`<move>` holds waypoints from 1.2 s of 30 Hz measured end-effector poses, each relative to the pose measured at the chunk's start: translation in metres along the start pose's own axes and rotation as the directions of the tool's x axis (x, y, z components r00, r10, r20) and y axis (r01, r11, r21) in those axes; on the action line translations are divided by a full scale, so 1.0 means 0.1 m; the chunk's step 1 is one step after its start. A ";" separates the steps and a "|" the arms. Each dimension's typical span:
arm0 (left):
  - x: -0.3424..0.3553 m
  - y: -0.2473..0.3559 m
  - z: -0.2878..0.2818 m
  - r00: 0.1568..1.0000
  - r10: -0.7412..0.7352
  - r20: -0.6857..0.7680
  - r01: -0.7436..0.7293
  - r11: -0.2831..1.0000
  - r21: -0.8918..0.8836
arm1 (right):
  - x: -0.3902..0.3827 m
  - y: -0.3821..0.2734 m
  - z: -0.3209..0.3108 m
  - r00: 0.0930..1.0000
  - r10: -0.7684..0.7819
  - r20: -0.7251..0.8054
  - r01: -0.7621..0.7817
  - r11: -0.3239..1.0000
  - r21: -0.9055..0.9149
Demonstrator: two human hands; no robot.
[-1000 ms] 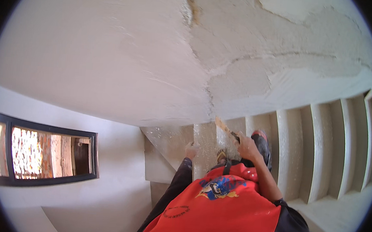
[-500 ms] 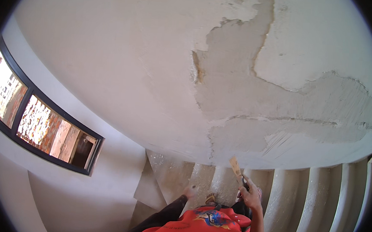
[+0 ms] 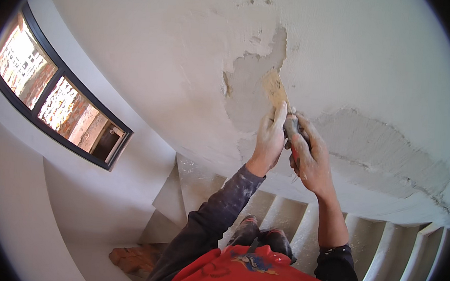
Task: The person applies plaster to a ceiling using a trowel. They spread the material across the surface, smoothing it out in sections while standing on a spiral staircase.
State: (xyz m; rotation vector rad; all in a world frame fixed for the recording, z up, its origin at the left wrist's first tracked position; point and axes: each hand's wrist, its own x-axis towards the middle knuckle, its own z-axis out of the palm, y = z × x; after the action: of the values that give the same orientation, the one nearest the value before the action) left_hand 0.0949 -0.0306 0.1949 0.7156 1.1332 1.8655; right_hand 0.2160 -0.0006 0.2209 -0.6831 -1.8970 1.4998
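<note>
A putty knife with a pale, stained blade point(image 3: 274, 86) is raised in front of the plastered wall point(image 3: 376, 73). My right hand point(image 3: 310, 151) is closed round its dark and red handle, with a thin tip poking out below the fingers that I cannot clearly make out. My left hand point(image 3: 271, 136) grips the knife where blade meets handle, thumb upward along the blade. Both hands are dusted with white. Behind the blade is a grey, rough-edged patch point(image 3: 246, 97) in the white plaster. Another rough grey band point(image 3: 390, 162) runs to the right, with a ridge along its lower part.
Below me are pale, splattered stair treads point(image 3: 305, 229), continuing to the right, with my feet on them. A dark-framed window point(image 3: 56, 90) is at the left, with brickwork outside. A pile of reddish bricks point(image 3: 128, 259) lies at the lower left beside the stairs.
Both hands have risen from low over the stairs to the wall. My left hand has joined the right on the putty knife. The view has shifted toward the wall.
</note>
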 end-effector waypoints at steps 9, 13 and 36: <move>0.43 0.00 0.33 0.999 -0.033 0.004 0.032 0.922 -0.385 | 0.33 -0.41 -0.17 0.997 -0.049 -0.051 0.021 0.894 -0.447; 0.41 -0.11 0.44 0.997 -0.060 -0.046 0.030 0.869 -0.494 | 0.29 -0.28 -0.27 0.969 -0.245 0.002 0.212 0.833 -0.511; 0.66 0.22 0.32 0.965 0.221 -0.138 -0.254 0.913 -0.318 | 0.63 -0.52 -0.14 0.935 -0.341 0.096 0.332 0.748 -0.575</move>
State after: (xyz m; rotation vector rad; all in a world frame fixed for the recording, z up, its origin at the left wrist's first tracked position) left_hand 0.0787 0.0348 0.2322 0.5895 0.7825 2.2527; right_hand 0.1827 0.0423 0.2837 -0.5562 -2.3398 0.6673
